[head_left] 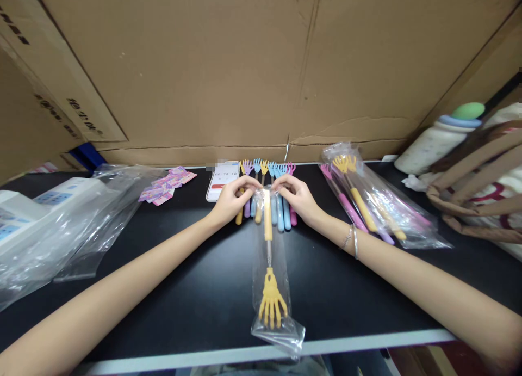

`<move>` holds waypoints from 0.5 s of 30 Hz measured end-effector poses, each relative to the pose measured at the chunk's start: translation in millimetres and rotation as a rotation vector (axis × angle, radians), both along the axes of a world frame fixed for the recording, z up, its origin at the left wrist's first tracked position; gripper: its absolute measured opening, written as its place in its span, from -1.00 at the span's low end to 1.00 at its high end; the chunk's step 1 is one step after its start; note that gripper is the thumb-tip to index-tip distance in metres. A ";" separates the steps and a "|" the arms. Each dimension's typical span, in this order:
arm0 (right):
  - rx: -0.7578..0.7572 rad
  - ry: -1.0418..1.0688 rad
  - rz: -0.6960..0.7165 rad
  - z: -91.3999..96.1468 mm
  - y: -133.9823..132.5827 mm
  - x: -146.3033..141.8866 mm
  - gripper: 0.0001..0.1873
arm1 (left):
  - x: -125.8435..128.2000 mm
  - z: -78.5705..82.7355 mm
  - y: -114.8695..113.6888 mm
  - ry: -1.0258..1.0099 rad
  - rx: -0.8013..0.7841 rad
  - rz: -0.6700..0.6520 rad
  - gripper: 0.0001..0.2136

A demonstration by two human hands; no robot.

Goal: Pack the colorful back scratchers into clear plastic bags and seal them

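— Both hands at the far end of a clear plastic sleeve [274,289]: left hand [232,201] pinching its top edge from the left, right hand [299,199] pinching it from the right, fingertips nearly meeting over the opening.

— Inside the sleeve?

— One yellow back scratcher [269,256], claw end toward the near table edge, handle end up between the fingers. Lying lengthwise down the middle of the black table [171,267], bottom of the sleeve just over the white front edge.

— Grip wide or narrow?

— Narrow on both sides, thumb and fingers closed on the plastic. Two thin bracelets [351,240] on the right wrist.

— Just behind the hands?

— Row of loose back scratchers [269,172] in purple, blue, yellow and pink, claws pointing at the cardboard wall [228,66], handles partly hidden under the fingers. Touching them or only above them: cannot tell.

— Left of that row?

— Phone [222,181] lying flat, timer on the screen, red button below. Further left, small pink cards [165,185] scattered, then crumpled clear bags [77,223] over a white box [24,210].

— And on the right?

— Pile of already sleeved scratchers [367,202], pink and yellow ones on top, well apart from the right hand. Beyond it a white bottle [436,139] with a green cap lying on its side, and a woven bag [481,185] with brown straps.
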State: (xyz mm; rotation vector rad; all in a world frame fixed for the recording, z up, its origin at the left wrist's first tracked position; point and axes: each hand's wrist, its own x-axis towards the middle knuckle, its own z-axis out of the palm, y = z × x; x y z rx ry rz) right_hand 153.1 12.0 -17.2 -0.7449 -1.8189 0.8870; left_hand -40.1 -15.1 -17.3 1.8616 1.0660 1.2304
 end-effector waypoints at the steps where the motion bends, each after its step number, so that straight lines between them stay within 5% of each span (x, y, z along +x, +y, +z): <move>1: 0.000 -0.004 -0.002 -0.2 0.2 0.2 -0.92 | -0.2 -0.1 0.4 0.012 -0.001 0.010 -0.84; 15: 0.013 -0.082 0.031 2.6 -3.8 -0.1 -0.90 | -1.1 1.2 0.4 0.033 0.019 0.017 -0.80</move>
